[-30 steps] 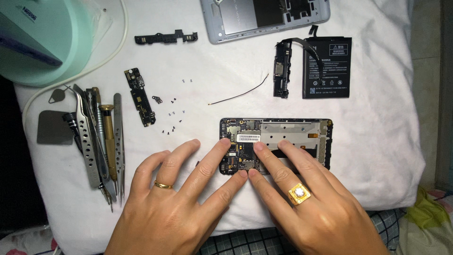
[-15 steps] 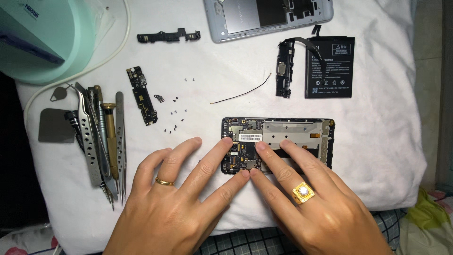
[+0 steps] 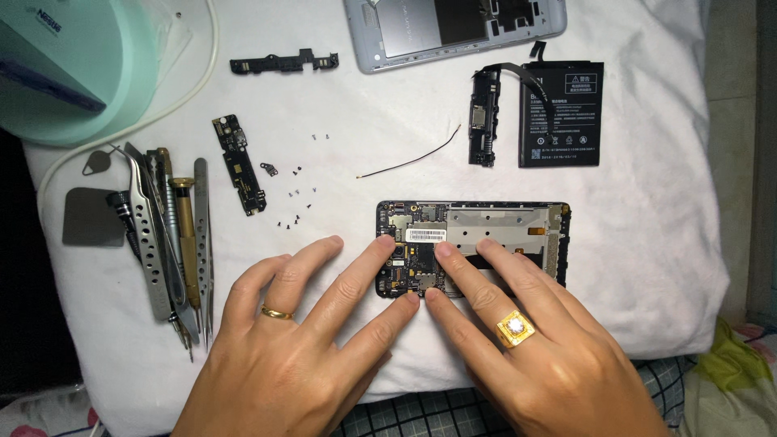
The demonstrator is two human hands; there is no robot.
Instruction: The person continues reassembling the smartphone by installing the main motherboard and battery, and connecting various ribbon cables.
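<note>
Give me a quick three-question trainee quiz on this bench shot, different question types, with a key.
1. True or false: both hands rest their fingers on the opened phone frame.
2. Which lies nearest the left hand? A) the battery B) the tweezers and screwdrivers C) the grey back cover
3. Fill in: the loose screws lie on the white ____.

Key
1. True: fingertips of the left hand and the right hand touch the circuit-board end of the frame.
2. B: the tools lie just left of that hand.
3. Cloth.
</note>
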